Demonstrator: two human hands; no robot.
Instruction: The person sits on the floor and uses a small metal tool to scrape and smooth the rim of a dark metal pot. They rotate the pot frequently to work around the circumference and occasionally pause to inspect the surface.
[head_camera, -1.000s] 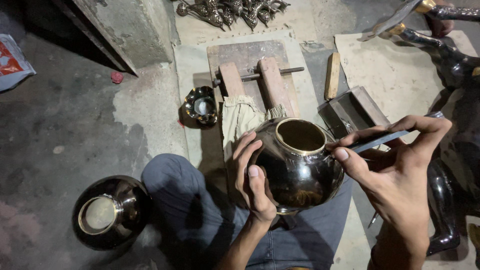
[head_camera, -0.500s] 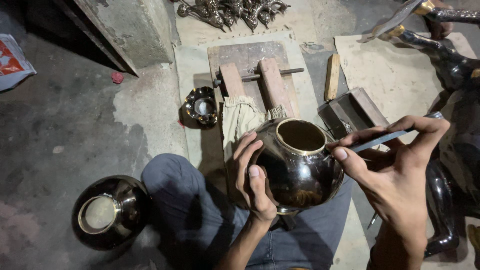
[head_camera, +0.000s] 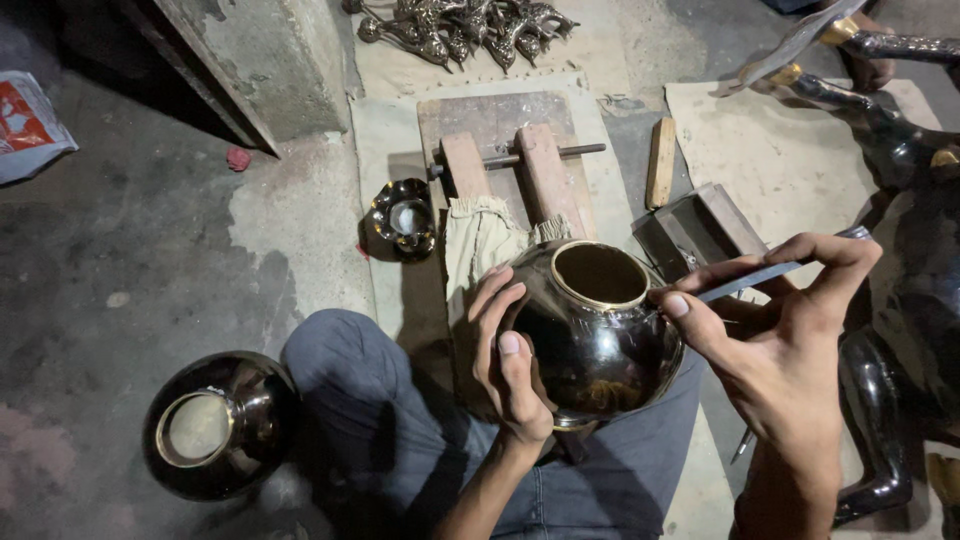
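- Our left hand (head_camera: 510, 365) cups the dark polished metal pot (head_camera: 595, 335) on our lap, near centre.
- Our right hand (head_camera: 775, 330) pinches a slim scraper (head_camera: 765, 278) at its brass rim (bright already).
- Another dark pot (head_camera: 220, 425) waits left.

Pot (head_camera: 595, 330) rests on the lap, centre near. Left hand (head_camera: 510, 355) on its left side, right hand (head_camera: 770, 330) to its right. Wooden block stand (head_camera: 510, 170) just beyond it. Second pot (head_camera: 220, 425) on floor (head_camera: 130, 250), near left. Small dish (head_camera: 403, 217) left of stand.
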